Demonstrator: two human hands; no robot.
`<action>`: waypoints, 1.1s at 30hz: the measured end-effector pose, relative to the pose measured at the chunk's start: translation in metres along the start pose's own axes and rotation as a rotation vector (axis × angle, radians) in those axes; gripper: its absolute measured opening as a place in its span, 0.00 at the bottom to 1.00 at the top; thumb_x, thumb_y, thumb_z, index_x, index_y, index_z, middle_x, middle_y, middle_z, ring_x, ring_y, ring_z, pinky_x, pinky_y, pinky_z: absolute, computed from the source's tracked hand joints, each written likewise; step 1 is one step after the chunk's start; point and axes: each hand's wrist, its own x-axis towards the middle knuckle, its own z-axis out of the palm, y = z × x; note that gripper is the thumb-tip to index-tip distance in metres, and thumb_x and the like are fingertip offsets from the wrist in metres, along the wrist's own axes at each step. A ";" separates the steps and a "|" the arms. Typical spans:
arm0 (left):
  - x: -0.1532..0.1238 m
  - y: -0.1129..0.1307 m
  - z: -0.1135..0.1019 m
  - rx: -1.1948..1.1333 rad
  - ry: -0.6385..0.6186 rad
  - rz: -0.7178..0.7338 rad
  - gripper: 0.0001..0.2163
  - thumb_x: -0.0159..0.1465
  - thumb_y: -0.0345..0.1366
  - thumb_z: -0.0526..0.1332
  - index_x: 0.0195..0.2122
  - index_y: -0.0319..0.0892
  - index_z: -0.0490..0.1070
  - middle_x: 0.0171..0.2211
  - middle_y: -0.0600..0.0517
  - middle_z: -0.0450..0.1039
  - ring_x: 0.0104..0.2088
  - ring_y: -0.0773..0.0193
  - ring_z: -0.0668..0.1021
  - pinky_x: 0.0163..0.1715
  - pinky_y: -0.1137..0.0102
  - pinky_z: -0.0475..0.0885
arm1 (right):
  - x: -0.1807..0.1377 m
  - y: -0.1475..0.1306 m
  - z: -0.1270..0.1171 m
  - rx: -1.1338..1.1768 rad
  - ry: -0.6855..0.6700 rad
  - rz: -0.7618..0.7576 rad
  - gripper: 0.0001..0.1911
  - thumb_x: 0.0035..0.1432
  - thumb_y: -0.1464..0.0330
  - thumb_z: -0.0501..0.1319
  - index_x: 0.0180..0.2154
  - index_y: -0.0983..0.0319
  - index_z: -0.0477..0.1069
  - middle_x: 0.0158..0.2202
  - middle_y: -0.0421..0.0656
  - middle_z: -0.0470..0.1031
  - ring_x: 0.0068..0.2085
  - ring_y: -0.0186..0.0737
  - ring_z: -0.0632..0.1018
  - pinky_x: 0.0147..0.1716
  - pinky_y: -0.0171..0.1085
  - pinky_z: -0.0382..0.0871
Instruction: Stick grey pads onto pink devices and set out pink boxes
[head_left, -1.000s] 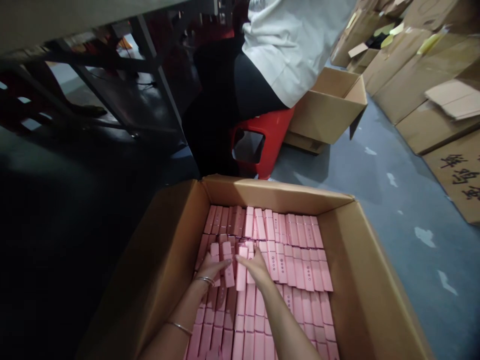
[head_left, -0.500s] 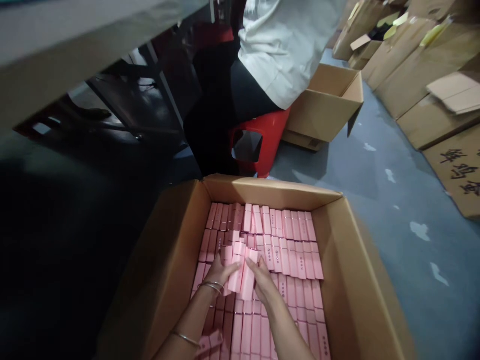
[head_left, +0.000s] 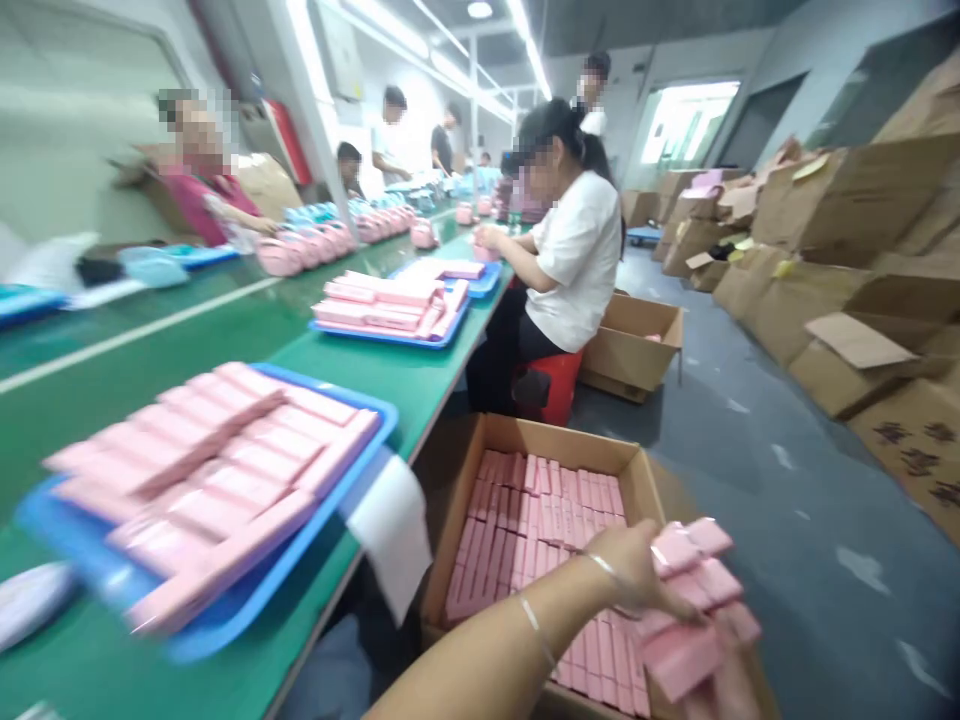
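left hand (head_left: 637,570) closed over the top of a bunch of pink boxes (head_left: 694,600), fingers curled on them, two bangles on that forearm. right hand (head_left: 731,690) beneath the bunch at the lower frame edge, mostly hidden; whether it grips or only supports cannot be told. the bunch is raised above the near right corner of an open carton (head_left: 551,440), which stands just beyond and below the hands and is packed with rows of like boxes. left of the hands, a green bench (head_left: 420,375) bearing a blue tray (head_left: 225,610) heaped with pink boxes. beyond the carton, a seated person in a white shirt (head_left: 577,260) on a red stool (head_left: 555,385).
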 end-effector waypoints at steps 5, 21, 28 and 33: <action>-0.122 0.060 -0.053 0.216 0.143 -0.034 0.32 0.40 0.55 0.65 0.43 0.44 0.62 0.42 0.43 0.71 0.39 0.44 0.75 0.34 0.56 0.73 | -0.100 -0.017 0.059 -0.008 -0.223 -0.032 0.38 0.35 0.49 0.70 0.49 0.53 0.68 0.48 0.37 0.71 0.42 0.30 0.74 0.33 0.25 0.72; -0.664 -0.018 -0.020 -0.750 1.445 -0.688 0.24 0.56 0.45 0.61 0.50 0.38 0.62 0.47 0.40 0.72 0.42 0.54 0.78 0.42 0.63 0.73 | -0.498 0.213 0.208 -0.727 -1.570 0.706 0.29 0.50 0.63 0.66 0.52 0.66 0.62 0.42 0.47 0.72 0.36 0.34 0.76 0.37 0.36 0.74; -0.757 -0.029 0.025 -0.998 1.663 -0.824 0.29 0.50 0.49 0.65 0.50 0.40 0.60 0.37 0.42 0.76 0.34 0.50 0.79 0.32 0.60 0.75 | -0.593 0.270 0.188 -1.020 -1.708 0.826 0.27 0.58 0.60 0.60 0.55 0.66 0.56 0.46 0.47 0.67 0.39 0.32 0.74 0.39 0.36 0.73; -0.809 -0.034 0.041 -1.024 1.769 -0.968 0.28 0.47 0.49 0.67 0.45 0.39 0.63 0.32 0.43 0.76 0.31 0.50 0.79 0.28 0.63 0.75 | -0.646 0.292 0.177 -1.098 -1.797 0.848 0.27 0.59 0.60 0.59 0.54 0.66 0.55 0.47 0.48 0.66 0.42 0.34 0.73 0.41 0.37 0.73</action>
